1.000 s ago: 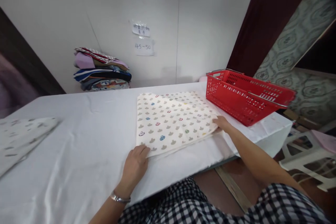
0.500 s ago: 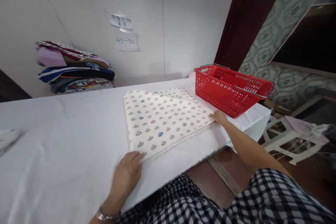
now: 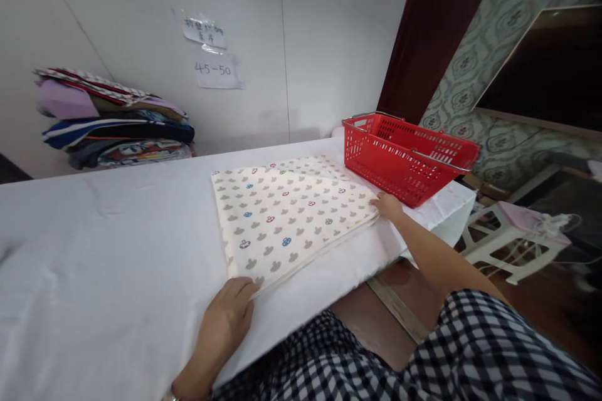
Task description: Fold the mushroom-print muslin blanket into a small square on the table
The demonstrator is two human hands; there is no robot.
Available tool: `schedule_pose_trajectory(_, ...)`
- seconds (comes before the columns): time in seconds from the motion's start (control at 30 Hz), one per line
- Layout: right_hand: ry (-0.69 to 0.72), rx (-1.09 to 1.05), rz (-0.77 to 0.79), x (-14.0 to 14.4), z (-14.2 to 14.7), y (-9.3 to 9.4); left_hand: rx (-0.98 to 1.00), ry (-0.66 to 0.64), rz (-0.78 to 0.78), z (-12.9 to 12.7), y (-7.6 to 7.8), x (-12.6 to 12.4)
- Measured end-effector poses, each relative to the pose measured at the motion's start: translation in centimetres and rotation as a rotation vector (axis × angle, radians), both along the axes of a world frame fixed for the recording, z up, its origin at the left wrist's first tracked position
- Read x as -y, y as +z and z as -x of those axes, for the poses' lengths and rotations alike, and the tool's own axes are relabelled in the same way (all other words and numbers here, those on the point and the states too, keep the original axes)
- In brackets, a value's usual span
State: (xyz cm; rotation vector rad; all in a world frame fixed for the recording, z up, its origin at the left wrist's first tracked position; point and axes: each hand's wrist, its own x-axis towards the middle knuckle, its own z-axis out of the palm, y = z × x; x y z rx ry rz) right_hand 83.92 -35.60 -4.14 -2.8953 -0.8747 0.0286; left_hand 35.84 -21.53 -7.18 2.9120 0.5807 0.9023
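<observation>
A folded cream cloth (image 3: 289, 216) printed with small mouse-head shapes (mostly grey-brown, a few blue, red and green) lies flat on the bench (image 3: 117, 244), which is covered in white fabric. The cloth sits toward the right half of the bench, its near corner close to the front edge.

The left hand (image 3: 226, 319) rests on that near corner, fingers lightly curled with the tips on or just under the cloth's edge; whether it truly pinches the fabric cannot be told. The right hand (image 3: 386, 205) lies at the cloth's right corner, fingers bent low over the edge and touching it (again, a firm grip cannot be made out). Both arms reach out from checked black-and-white sleeves.

Just beyond the right hand stands a red plastic shopping basket (image 3: 409, 156) with metal handles, at the bench's right end and just beside the cloth's far right edge. Against the white wall at far left sits a stack of folded textiles (image 3: 113, 119) in mixed colours. Two paper notes (image 3: 209, 50) are stuck on the wall above the bench, the lower one reading 45-50.
</observation>
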Motion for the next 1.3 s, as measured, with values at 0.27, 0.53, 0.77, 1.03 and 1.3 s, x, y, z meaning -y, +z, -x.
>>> schedule_pose_trajectory(0.27, -0.021, 0.015, 0.050, -0.1, -0.3, -0.3, -0.020, -0.021, -0.015, -0.3, 0.4, 0.5)
schedule_pose_trajectory(0.53, -0.007, -0.053, -0.005, 0.0, -0.3, 0.0, -0.150, 0.030, -0.048, -2.4, 1.5, 0.8)
schedule_pose_trajectory(0.77, 0.030, -0.056, -0.095, 0.5, -0.3, -0.3, -0.274, -0.041, -0.073, -6.7, 2.2, 1.9)
schedule_pose_trajectory(1.03, 0.083, -0.033, -0.083, 0.6, -0.6, -0.7, -0.279, -0.061, -0.061, -6.4, 1.6, 2.2)
schedule_pose_trajectory(1.3, 0.107, 0.003, -0.022, 1.1, -0.3, 0.0, -0.158, -0.157, -0.065, -6.1, 1.1, 2.0)
